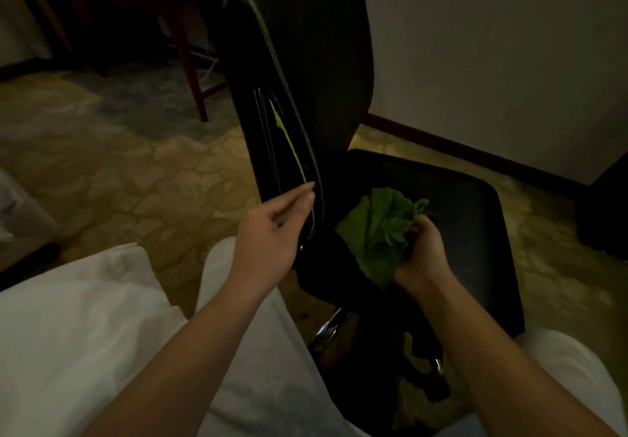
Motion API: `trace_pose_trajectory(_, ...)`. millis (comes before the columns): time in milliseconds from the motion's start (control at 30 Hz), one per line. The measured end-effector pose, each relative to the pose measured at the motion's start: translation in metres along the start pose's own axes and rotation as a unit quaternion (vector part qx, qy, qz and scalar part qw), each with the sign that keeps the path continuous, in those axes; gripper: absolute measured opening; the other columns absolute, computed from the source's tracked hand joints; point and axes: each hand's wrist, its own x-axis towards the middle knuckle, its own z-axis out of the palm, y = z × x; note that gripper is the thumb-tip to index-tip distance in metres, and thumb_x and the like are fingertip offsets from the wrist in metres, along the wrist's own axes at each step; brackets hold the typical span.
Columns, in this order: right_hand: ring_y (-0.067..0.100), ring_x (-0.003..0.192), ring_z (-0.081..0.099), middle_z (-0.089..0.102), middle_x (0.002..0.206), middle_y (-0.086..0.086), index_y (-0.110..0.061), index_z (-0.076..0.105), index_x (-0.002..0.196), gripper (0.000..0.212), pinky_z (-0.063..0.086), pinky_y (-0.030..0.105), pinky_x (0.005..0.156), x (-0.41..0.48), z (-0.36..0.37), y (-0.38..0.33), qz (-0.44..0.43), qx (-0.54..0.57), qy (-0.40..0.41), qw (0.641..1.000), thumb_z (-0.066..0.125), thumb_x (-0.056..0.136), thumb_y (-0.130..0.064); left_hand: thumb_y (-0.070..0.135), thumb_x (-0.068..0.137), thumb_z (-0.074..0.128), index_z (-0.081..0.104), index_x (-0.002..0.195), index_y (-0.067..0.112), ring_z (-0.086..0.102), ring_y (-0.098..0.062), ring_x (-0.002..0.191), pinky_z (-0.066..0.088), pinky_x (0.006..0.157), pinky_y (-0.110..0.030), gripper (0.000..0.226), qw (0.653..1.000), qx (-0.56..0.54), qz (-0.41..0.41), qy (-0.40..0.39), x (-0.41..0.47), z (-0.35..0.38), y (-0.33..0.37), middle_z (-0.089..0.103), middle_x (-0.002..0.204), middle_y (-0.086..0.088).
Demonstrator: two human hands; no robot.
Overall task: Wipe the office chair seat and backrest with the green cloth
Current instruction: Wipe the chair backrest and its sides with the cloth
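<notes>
Left hand [275, 232]: fingers straight and relaxed, touched backrest [306, 79] edge, likely steadying it.
Right hand [423, 253]: clamped on cloth [380, 232].
Cloth: bunched over seat [469, 219], its 9 o'clock side, poised to wipe.

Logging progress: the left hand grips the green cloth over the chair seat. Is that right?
Not quite. The head view shows the right hand gripping the cloth over the seat. The left hand is at the backrest edge.

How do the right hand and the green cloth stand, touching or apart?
Touching. The head view shows the right hand gripping the bunched green cloth, fingers curled round it.
</notes>
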Motion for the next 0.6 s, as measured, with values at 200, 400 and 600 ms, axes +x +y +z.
trace_pose_trajectory(200,0.029,0.086,0.072,0.074,0.097,0.012,-0.015,0.079,0.083,0.053,0.048,0.044,0.091,-0.013,0.052,-0.008,-0.05,0.012,-0.047,0.998,0.042,0.098,-0.049,0.032,0.095,0.063,0.072,0.105,0.039,0.07,-0.002,0.102,0.057,0.096,-0.035,0.015,0.996,-0.036,0.02,0.074,0.016,-0.027,0.031,0.076,0.101,0.016)
trace_pose_trajectory(400,0.028,0.116,0.064,0.068,0.124,0.01,-0.016,0.069,0.123,0.042,0.043,0.045,0.106,-0.016,0.111,-0.017,-0.051,-0.033,-0.053,0.997,0.049,0.098,-0.045,0.028,0.092,0.069,0.075,0.093,0.03,0.072,-0.01,0.088,0.061,0.086,-0.039,0.006,0.986,-0.059,0.051,0.145,0.031,-0.047,0.061,0.076,0.087,0.007)
trace_pose_trajectory(600,0.023,0.104,0.069,0.072,0.116,0.001,-0.029,0.066,0.123,0.032,0.055,0.045,0.092,-0.016,0.155,-0.036,-0.177,-0.17,0.024,0.969,0.062,0.094,-0.041,0.027,0.087,0.077,0.067,0.092,0.032,0.069,0.0,0.088,0.055,0.075,-0.018,0.012,0.984,-0.043,0.08,0.151,0.045,-0.055,0.079,0.072,0.092,0.009)
